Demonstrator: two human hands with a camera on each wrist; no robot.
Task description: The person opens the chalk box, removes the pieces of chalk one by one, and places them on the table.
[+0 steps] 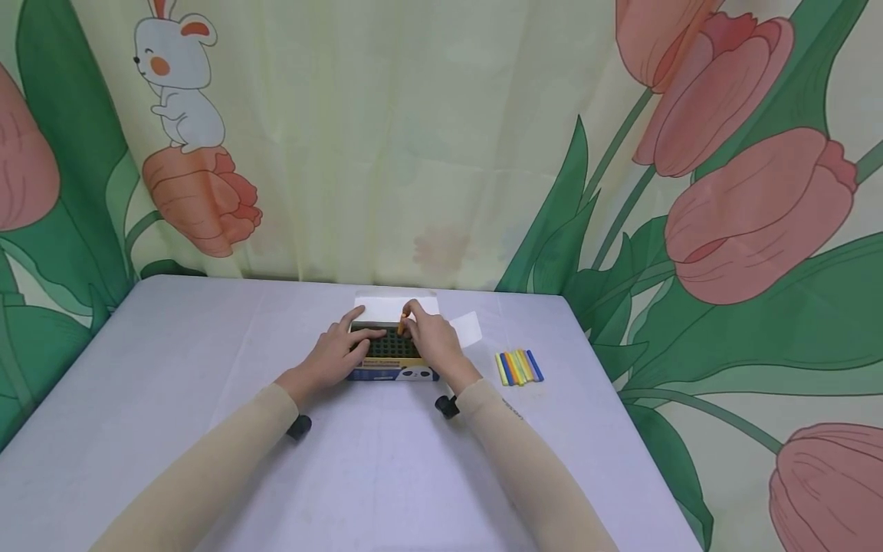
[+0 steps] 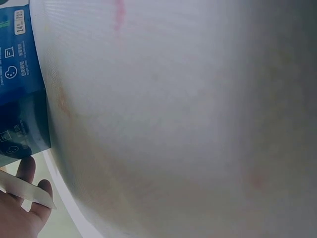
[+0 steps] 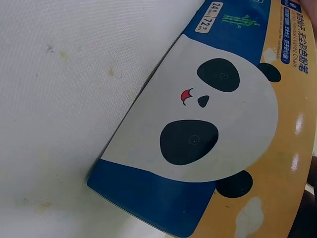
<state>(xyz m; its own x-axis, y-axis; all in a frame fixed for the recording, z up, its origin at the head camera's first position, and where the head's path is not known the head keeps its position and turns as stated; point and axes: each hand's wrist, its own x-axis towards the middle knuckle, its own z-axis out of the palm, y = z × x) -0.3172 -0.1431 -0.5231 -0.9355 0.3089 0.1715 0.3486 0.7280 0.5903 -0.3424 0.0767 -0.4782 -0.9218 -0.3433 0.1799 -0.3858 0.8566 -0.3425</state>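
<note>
A box of colored chalk (image 1: 379, 375) with a panda face on its front stands on the table, its white lid (image 1: 393, 308) raised at the back. Inside is a dark tray (image 1: 392, 346) with rows of holes. My right hand (image 1: 434, 339) pinches an orange chalk stick (image 1: 402, 325) upright over the tray's back right part. At the box's left end, my left hand (image 1: 329, 354) has its fingers spread, one reaching across the tray. In the left wrist view, a white flap (image 2: 27, 190) crosses the left fingers beside the blue box end. The right wrist view shows the panda front (image 3: 237, 119) closely.
To the right of the box, several yellow, blue and orange chalk sticks (image 1: 519, 368) lie side by side on the white-covered table (image 1: 386, 475). A white side flap (image 1: 467, 328) sticks out behind my right hand. A tulip-print curtain (image 1: 414, 138) hangs behind the table.
</note>
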